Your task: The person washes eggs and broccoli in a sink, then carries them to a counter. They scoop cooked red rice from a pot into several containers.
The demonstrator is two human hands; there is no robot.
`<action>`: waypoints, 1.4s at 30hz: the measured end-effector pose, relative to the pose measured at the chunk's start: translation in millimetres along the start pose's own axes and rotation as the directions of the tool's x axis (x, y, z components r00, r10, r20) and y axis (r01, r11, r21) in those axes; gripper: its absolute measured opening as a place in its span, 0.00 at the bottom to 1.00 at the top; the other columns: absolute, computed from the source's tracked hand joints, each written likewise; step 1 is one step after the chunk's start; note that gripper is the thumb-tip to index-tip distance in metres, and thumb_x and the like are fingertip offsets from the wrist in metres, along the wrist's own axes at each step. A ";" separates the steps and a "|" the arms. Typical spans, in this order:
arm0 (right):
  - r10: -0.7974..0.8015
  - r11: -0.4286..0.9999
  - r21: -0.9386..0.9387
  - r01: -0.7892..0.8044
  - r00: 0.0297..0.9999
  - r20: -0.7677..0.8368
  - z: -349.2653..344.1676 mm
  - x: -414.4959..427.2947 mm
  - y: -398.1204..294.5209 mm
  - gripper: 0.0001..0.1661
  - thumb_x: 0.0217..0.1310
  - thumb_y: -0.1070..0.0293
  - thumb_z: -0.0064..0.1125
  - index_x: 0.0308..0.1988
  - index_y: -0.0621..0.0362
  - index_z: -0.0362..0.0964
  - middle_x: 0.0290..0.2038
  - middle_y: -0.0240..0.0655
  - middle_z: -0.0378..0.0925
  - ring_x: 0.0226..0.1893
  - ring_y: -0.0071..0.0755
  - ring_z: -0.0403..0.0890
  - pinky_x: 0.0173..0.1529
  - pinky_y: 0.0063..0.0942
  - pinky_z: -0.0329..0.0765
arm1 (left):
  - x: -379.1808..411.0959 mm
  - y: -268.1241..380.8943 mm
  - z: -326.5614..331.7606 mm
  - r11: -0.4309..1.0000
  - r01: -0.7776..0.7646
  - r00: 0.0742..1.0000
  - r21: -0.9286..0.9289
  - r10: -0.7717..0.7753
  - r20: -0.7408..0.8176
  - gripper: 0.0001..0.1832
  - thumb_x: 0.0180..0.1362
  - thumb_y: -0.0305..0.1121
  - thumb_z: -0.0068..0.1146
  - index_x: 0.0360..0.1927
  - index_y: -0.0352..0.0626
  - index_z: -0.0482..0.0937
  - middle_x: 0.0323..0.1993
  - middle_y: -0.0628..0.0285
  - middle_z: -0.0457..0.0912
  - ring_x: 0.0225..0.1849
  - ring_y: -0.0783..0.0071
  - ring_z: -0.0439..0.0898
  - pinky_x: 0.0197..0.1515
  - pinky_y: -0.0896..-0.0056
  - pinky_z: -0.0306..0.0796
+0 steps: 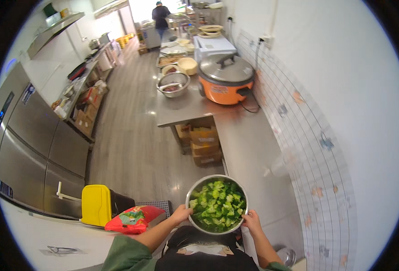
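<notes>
A round stainless steel bowl (187,203) full of cut broccoli florets (218,203) is held in front of my body, near the edge of the steel counter. My left hand (182,213) grips its left rim. On the opposite side my right hand (251,220) holds the lower right rim, thumb over the edge. The undersides of the bowl and most of my fingers are hidden. Below the bowl hangs my black apron (206,257) with a printed design.
Steel counter (250,142) runs along the tiled right wall. On it stand an orange electric cooker (223,88) with a metal lid and a mixing bowl (173,93). Left are a red bag (135,219), a yellow-lidded bin (96,205) and a steel refrigerator (30,145). One person (160,17) stands far back.
</notes>
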State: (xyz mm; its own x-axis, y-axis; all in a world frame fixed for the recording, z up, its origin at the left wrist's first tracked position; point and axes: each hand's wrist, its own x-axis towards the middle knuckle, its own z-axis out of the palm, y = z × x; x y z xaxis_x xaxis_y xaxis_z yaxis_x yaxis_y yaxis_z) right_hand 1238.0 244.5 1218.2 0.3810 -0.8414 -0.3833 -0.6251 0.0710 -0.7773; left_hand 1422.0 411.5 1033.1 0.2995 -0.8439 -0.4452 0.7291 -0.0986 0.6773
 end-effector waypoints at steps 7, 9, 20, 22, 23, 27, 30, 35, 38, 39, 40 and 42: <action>0.277 0.943 -0.298 -0.146 0.840 0.467 208.2 -38.7 -158.9 0.26 0.50 0.71 0.53 0.50 0.62 0.55 0.43 0.40 0.69 0.39 0.35 0.73 0.33 0.34 0.76 | -169.9 78.3 -143.5 0.866 -0.072 0.930 -0.494 -0.121 -0.347 0.10 0.43 0.22 0.44 0.32 0.33 0.70 0.22 0.58 0.73 0.18 0.67 0.74 0.20 0.67 0.73; 0.467 0.879 -0.383 -0.285 0.681 0.564 225.2 -30.0 -187.9 0.27 0.49 0.71 0.53 0.50 0.62 0.55 0.43 0.40 0.68 0.40 0.36 0.72 0.33 0.35 0.76 | -188.1 107.5 -135.7 0.826 -0.091 0.903 -0.556 -0.167 -0.396 0.11 0.43 0.22 0.44 0.33 0.33 0.70 0.22 0.58 0.73 0.18 0.66 0.75 0.22 0.65 0.75; 0.414 0.900 -0.404 -0.163 0.608 0.677 308.9 132.8 -246.4 0.15 0.46 0.77 0.48 0.38 0.71 0.64 0.28 0.41 0.71 0.28 0.36 0.77 0.28 0.35 0.78 | -97.9 202.9 -156.2 0.964 -0.099 0.655 -0.249 -0.125 -0.745 0.10 0.44 0.30 0.48 0.26 0.31 0.75 0.18 0.57 0.75 0.17 0.70 0.73 0.19 0.71 0.66; 0.386 0.916 -0.372 -0.152 0.587 0.712 287.0 130.3 -293.2 0.14 0.46 0.76 0.49 0.36 0.73 0.62 0.30 0.44 0.70 0.29 0.37 0.77 0.27 0.35 0.77 | -95.2 229.8 -122.0 0.952 -0.171 0.627 -0.255 -0.094 -0.773 0.12 0.45 0.31 0.48 0.28 0.31 0.75 0.19 0.56 0.75 0.18 0.69 0.74 0.20 0.70 0.69; 0.372 0.920 -0.356 -0.166 0.658 0.655 299.9 145.0 -290.8 0.14 0.45 0.77 0.49 0.36 0.72 0.61 0.30 0.43 0.69 0.29 0.37 0.76 0.27 0.33 0.77 | -96.1 255.3 -132.3 0.971 -0.070 0.624 -0.230 -0.138 -0.769 0.14 0.46 0.32 0.48 0.32 0.29 0.74 0.22 0.55 0.76 0.21 0.68 0.76 0.22 0.70 0.71; 0.302 0.946 -0.304 -0.110 0.636 0.710 358.3 180.8 -336.8 0.17 0.43 0.79 0.47 0.38 0.72 0.61 0.30 0.42 0.69 0.27 0.37 0.76 0.27 0.30 0.77 | -79.0 331.2 -175.1 0.978 -0.166 0.611 -0.129 -0.001 -0.792 0.17 0.46 0.32 0.47 0.36 0.28 0.75 0.28 0.54 0.78 0.26 0.67 0.77 0.27 0.68 0.73; 0.311 0.949 -0.274 -0.155 0.591 0.744 410.9 201.7 -369.2 0.16 0.42 0.80 0.46 0.38 0.72 0.62 0.29 0.41 0.69 0.25 0.38 0.77 0.24 0.32 0.78 | -72.8 379.1 -214.4 0.990 -0.083 0.593 -0.111 -0.041 -0.804 0.16 0.46 0.32 0.47 0.35 0.27 0.75 0.27 0.52 0.78 0.26 0.67 0.77 0.27 0.68 0.74; 0.369 0.926 -0.351 -0.139 0.534 0.761 530.1 238.8 -413.7 0.16 0.42 0.80 0.46 0.37 0.74 0.64 0.29 0.46 0.72 0.23 0.39 0.76 0.24 0.37 0.79 | -48.6 426.6 -304.7 0.947 -0.190 0.521 -0.258 -0.126 -0.844 0.14 0.46 0.30 0.47 0.31 0.28 0.75 0.26 0.51 0.78 0.26 0.67 0.77 0.23 0.71 0.73; 0.391 0.919 -0.375 -0.125 0.422 0.818 609.1 242.4 -454.8 0.18 0.43 0.78 0.46 0.39 0.73 0.65 0.31 0.48 0.72 0.29 0.44 0.78 0.26 0.40 0.79 | -57.6 459.6 -353.2 0.918 -0.236 0.420 -0.318 -0.198 -0.886 0.11 0.46 0.29 0.47 0.29 0.29 0.72 0.21 0.58 0.71 0.22 0.68 0.74 0.21 0.67 0.74; 0.407 0.913 -0.373 -0.162 0.400 0.822 635.9 246.4 -463.1 0.18 0.43 0.77 0.46 0.39 0.72 0.66 0.30 0.47 0.73 0.30 0.44 0.78 0.27 0.39 0.79 | -58.3 470.0 -369.8 0.904 -0.268 0.399 -0.333 -0.211 -0.893 0.11 0.46 0.29 0.47 0.29 0.29 0.71 0.21 0.60 0.70 0.21 0.68 0.73 0.20 0.66 0.74; 0.384 0.906 -0.422 0.029 0.365 0.848 661.0 252.4 -471.4 0.17 0.44 0.75 0.46 0.38 0.71 0.67 0.28 0.45 0.73 0.29 0.43 0.78 0.26 0.36 0.78 | -66.6 490.2 -377.9 0.867 -0.352 0.361 -0.353 -0.223 -0.906 0.10 0.46 0.28 0.47 0.31 0.31 0.69 0.20 0.62 0.66 0.20 0.70 0.71 0.20 0.64 0.74; 0.301 0.826 -0.414 0.383 0.321 0.898 680.3 243.7 -505.0 0.15 0.45 0.71 0.47 0.35 0.69 0.68 0.25 0.42 0.73 0.26 0.38 0.77 0.25 0.32 0.74 | -72.5 494.7 -382.2 0.802 -0.411 0.394 -0.434 -0.273 -0.877 0.09 0.46 0.26 0.45 0.32 0.32 0.68 0.24 0.59 0.70 0.22 0.68 0.74 0.20 0.65 0.75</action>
State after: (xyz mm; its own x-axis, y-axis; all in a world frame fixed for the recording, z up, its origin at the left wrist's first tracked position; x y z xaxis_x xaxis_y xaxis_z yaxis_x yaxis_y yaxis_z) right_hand 2110.0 368.0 1177.9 0.5459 0.2320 -0.8051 -0.6526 -0.4850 -0.5822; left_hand 1996.2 625.6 1176.5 0.4590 0.1569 -0.8745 0.7288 0.4965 0.4716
